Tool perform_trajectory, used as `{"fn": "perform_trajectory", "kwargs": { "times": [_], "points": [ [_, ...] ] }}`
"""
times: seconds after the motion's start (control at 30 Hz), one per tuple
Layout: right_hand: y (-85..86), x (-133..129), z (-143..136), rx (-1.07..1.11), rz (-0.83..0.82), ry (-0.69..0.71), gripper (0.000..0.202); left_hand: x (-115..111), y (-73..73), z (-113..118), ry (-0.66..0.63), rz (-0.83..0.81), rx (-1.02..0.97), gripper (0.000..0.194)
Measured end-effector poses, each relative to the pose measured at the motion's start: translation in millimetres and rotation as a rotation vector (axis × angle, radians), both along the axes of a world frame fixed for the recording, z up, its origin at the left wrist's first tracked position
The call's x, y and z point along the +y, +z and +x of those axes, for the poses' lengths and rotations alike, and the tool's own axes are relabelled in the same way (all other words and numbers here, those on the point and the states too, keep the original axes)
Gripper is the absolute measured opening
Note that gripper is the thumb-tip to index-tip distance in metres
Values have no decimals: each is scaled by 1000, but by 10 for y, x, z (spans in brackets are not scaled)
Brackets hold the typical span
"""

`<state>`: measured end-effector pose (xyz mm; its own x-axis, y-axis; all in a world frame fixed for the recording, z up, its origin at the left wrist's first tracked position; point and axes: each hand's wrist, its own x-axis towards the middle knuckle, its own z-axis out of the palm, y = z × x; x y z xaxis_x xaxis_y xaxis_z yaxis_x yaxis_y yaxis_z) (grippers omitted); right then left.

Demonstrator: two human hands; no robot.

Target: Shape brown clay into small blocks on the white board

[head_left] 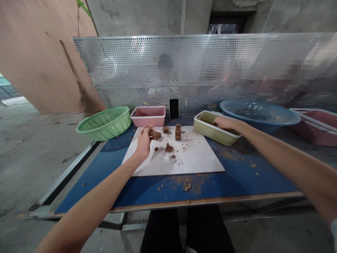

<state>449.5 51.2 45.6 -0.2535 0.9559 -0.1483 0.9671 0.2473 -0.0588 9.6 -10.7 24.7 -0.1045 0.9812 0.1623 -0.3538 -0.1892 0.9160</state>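
My left hand (145, 140) is over the left part of a white board (200, 158), its fingers curled round a brown clay piece (157, 135). My right hand (223, 123) reaches into a yellow-green basket (213, 131) at the board's right; its fingertips are hidden inside. On the board stand a small brown block (165, 129) and a taller brown clay form (178, 133). Nearer to me lie a rounded clay lump (169, 148) and a small ball (156, 149), with crumbs scattered around.
A green basket (105, 124) and a pink basket (149, 121) stand at the back left. A phone (174, 109) leans upright behind the board. Farther right are a blue basin (259, 114) and another pink basket (316, 130). Crumbs dot the blue table (147, 196).
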Motion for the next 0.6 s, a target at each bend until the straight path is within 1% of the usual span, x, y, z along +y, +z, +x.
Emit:
{"fn": "perform_trajectory", "kwargs": {
  "times": [0.07,0.2,0.3,0.43,0.5,0.6],
  "points": [
    [89,-6,8,-5,22,-9,17,10,-7,-1,2,3,-5,21],
    [299,-78,-50,48,199,-32,21,34,-15,-5,8,-10,-21,18],
    [372,-136,-136,82,285,-48,23,45,-28,-8,-12,-15,-23,18],
    [337,-122,-197,49,287,-60,21,50,-53,-15,-26,-12,-8,18],
    [277,-87,-185,3,236,-70,18,52,-62,-18,-27,-17,-7,17],
    [139,-45,-142,-69,118,-72,17,52,-68,-22,-34,-37,-2,18]
  ]
}}
